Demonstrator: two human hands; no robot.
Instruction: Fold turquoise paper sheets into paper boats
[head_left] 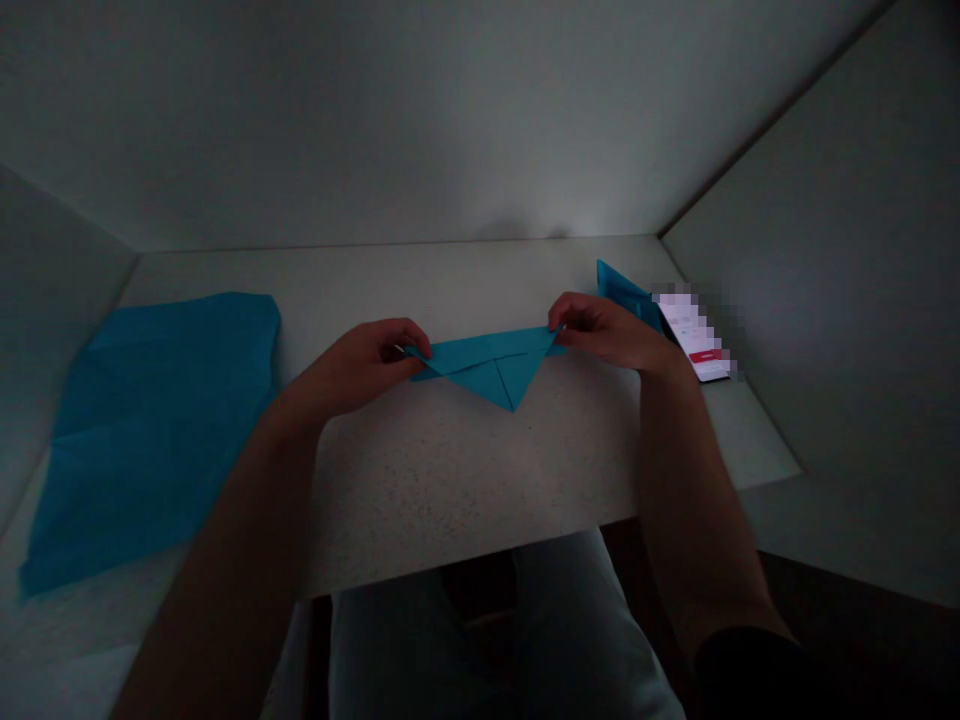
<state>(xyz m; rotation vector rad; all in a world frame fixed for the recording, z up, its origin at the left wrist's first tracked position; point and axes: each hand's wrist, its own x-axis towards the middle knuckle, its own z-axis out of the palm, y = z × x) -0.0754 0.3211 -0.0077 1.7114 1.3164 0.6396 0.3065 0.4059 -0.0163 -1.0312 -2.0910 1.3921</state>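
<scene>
A folded sheet of blue paper (480,362) is stretched between my hands over the middle of the table. It has a long straight band at the top and a triangular flap pointing toward me, with a crease down the flap's middle. My left hand (379,360) pinches the left corner between thumb and fingers. At the right corner, my right hand (604,328) grips the paper in the same way. Part of each corner is hidden by the fingers.
A large blue sheet (161,430) with creases lies at the table's left. Behind my right hand stands another folded blue paper piece (626,292), beside a phone (694,335) with a lit screen. White walls (390,120) enclose the table (450,500) at the back and sides.
</scene>
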